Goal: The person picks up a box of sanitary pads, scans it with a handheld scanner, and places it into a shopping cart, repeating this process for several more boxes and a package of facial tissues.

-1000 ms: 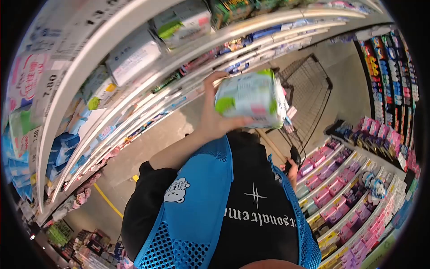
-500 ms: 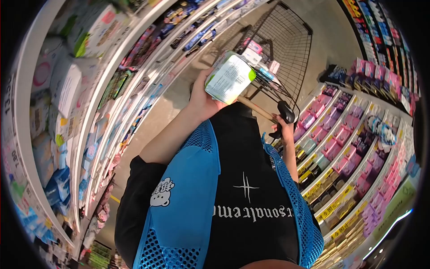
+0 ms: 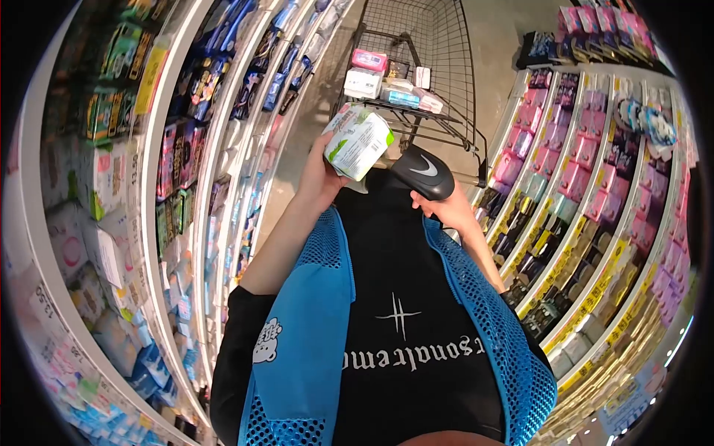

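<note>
My left hand (image 3: 320, 177) is wrapped round the near left side of a white and green package (image 3: 360, 143), whose printed face is turned up. My right hand (image 3: 446, 207) is closed at the black handle end (image 3: 422, 172) of the shopping cart, which has a white curved mark and hides part of the fingers. Beyond them, the wire cart (image 3: 454, 74) carries a pink pack (image 3: 370, 60), a white pack (image 3: 363, 83), a blue and white pack (image 3: 399, 96) and other small boxes.
Shelves (image 3: 152, 215) of packaged goods rise close on the left. More shelves (image 3: 569, 193), with pink and dark packs, curve along the right. Pink packs (image 3: 606, 28) stand at the upper right. Grey floor (image 3: 502, 70) shows beside the cart.
The view has turned, so the cart appears further left and its contents show more fully. The package in my left hand sits slightly lower and further left. The black handle end looks larger.
</note>
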A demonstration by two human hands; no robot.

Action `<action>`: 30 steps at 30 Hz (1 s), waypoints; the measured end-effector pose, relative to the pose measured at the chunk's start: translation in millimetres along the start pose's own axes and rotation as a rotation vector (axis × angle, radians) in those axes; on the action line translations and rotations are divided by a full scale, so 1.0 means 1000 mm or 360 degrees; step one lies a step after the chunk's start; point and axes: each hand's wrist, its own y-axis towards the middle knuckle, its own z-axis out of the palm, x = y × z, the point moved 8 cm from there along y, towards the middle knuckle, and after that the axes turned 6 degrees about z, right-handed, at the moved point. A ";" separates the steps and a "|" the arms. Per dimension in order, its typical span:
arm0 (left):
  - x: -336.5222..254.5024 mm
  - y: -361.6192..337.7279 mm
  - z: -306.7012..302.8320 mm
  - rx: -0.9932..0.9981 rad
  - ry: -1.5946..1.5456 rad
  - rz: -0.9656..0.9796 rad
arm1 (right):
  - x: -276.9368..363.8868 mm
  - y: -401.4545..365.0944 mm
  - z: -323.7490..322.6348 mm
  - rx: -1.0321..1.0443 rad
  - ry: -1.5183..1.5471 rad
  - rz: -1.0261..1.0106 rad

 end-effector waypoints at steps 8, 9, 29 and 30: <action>-0.020 0.041 0.027 -0.0076 0.0505 0.0397 | -0.049 0.008 -0.061 -0.0408 -0.0031 -0.0093; -0.026 0.045 0.037 -0.0168 0.0663 0.0494 | -0.057 0.008 -0.072 -0.0484 -0.0075 -0.0063; 0.135 0.288 0.168 0.0741 0.3268 0.1021 | -0.177 0.038 -0.173 -0.0599 0.0452 0.0058; 0.143 0.299 0.162 0.0869 0.3275 0.0931 | -0.180 0.039 -0.173 -0.0589 0.0414 0.0084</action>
